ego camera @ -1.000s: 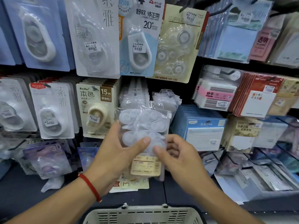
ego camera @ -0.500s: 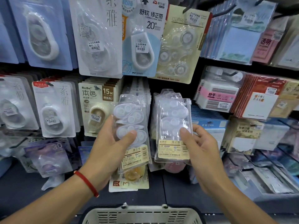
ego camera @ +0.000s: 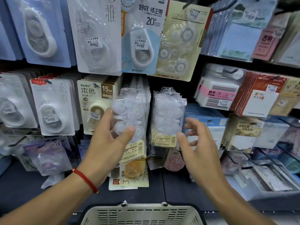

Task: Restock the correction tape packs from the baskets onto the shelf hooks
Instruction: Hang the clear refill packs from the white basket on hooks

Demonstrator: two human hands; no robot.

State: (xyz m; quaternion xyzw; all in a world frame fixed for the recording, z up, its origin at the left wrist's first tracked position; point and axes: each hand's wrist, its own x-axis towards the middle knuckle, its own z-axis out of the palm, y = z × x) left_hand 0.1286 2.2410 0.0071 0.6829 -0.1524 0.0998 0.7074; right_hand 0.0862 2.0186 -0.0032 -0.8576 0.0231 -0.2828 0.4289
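**Inspector:** Your left hand grips a clear correction tape pack, thumb across its front and fingers behind, held up in front of the middle row of hooks. Your right hand is spread, fingers relaxed, holding nothing; its thumb sits just beside the label of the hanging pack to the right.

**Operator:** So that one counts as hung?

**Inspector:** In my judgement, yes. It hangs square at the front of its stack with no hand on it (the hook itself is hidden behind the header, so I cannot confirm the seat). The step in hand is the pack on your left.

**Operator:** How should you have me do it?

**Inspector:** You hold it low, by the body. Bring your free right hand to its top edge, find the hang hole, and guide that onto the hook in front of the matching clear packs behind it. Keep the pack upright with its label at the bottom, to match its neighbour. Push it well back along the hook; the film is slippery and could slide off a shallow seat.

**Operator:** And afterwards?

**Inspector:** The basket is near you, at the bottom edge of the view. Its contents are out of sight, so I cannot say how many packs remain.
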